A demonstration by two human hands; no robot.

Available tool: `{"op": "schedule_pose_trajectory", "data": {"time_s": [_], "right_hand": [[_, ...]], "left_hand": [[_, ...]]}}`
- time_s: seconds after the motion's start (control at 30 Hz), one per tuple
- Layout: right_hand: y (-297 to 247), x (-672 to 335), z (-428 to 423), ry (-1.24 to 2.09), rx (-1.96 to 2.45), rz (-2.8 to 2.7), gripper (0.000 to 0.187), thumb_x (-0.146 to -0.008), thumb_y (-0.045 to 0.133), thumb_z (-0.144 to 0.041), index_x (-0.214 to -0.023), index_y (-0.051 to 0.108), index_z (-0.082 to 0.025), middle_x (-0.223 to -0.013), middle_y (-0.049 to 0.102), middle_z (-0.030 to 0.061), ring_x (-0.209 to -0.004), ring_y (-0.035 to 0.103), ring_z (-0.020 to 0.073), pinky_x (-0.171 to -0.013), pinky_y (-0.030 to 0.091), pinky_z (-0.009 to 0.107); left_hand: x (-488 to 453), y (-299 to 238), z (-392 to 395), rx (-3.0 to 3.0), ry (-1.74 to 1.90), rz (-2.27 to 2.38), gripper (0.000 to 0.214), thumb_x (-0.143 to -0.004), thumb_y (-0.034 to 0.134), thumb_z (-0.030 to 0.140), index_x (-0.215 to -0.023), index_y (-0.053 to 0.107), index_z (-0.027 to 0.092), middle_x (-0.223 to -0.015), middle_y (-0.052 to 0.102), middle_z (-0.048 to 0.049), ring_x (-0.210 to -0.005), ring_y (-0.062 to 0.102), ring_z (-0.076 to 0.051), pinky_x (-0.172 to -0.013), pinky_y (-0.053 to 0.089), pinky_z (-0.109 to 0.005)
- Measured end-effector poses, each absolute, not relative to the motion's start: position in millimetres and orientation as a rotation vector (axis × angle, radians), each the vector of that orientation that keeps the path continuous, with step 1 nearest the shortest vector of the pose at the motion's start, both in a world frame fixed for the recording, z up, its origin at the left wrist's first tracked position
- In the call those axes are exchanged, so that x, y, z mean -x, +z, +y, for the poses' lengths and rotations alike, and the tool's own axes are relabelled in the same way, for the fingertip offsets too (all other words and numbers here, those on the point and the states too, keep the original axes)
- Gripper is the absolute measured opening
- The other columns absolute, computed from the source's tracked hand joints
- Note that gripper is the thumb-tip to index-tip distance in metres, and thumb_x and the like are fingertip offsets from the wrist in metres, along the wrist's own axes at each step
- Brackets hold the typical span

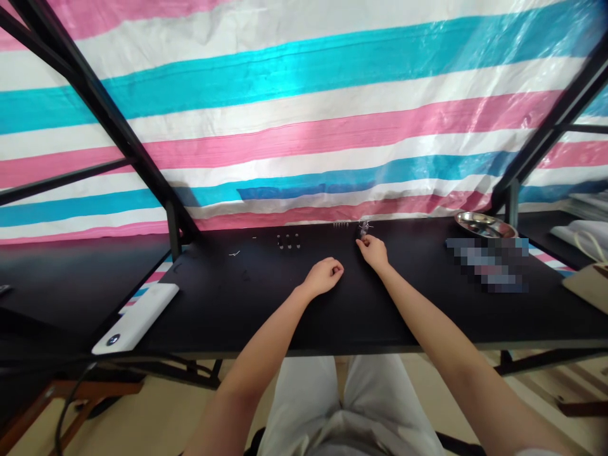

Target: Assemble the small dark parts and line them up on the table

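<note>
My right hand (375, 253) reaches to the back of the black table (228, 304). Its thumb and fingers are pinched at the near edge of a small cluster of shiny, pale pieces (364, 227); whatever sits between the fingertips is too small to name. My left hand (324, 277) rests lower and to the left, its fingers curled closed, and anything inside it is hidden. Just behind the hands stands a short row of thin light pieces (341, 224). Farther left, several small dark pieces with pale round ends (288, 241) lie in neat columns.
A shiny metal dish (485, 225) sits at the back right, beside a blurred-out patch. A white oblong device (137, 318) lies at the left table edge. Thin white scraps (234, 254) lie at back left. Black frame posts (175, 231) and a striped sheet (304, 145) bound the far side.
</note>
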State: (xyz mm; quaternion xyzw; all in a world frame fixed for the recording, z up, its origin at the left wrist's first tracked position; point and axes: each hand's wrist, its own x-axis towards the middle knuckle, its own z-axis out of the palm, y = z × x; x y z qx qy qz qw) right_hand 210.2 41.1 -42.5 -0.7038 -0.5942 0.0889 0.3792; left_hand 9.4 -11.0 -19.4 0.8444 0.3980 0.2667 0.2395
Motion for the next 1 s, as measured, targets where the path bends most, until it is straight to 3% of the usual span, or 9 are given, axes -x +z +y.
{"op": "schedule_pose_trajectory", "data": {"time_s": [0.6,0.83,1.0], "right_hand": [[-42.6,-213.4,45.3,0.179,1.808,-1.645,0.018,-0.08,0.05,-0.033,-0.082,0.06,-0.018,-0.073,0.064,0.0048,-0.069,0.06,0.0174,-0.061,0.04,0.026],[-41.3,-225.8,44.9,0.278,1.863,-1.645,0.01,-0.075,0.056,-0.018,-0.083,0.062,-0.016,-0.08,0.066,0.0072,-0.074,0.061,0.0168,-0.066,0.042,0.026],[-40.3,-229.1,45.7,0.181,1.954,-1.635,0.017,-0.078,0.055,-0.031,-0.078,0.066,-0.018,-0.078,0.068,0.0077,-0.074,0.062,0.0198,-0.063,0.041,0.027]], "left_hand": [[-7.8,-12.4,-17.9,-2.474,0.595,1.086,0.017,-0.081,0.048,0.025,-0.091,0.061,0.02,-0.073,0.054,-0.0005,-0.064,0.051,-0.012,-0.061,0.038,-0.023],[-8.1,-13.7,-17.7,-2.494,0.582,1.088,0.018,-0.081,0.047,0.026,-0.093,0.06,0.021,-0.077,0.055,-0.0011,-0.064,0.051,-0.012,-0.06,0.037,-0.023],[-7.9,-12.9,-17.6,-2.463,0.581,1.103,0.019,-0.08,0.048,0.026,-0.093,0.06,0.021,-0.074,0.055,-0.0008,-0.065,0.052,-0.013,-0.061,0.038,-0.024]]}}
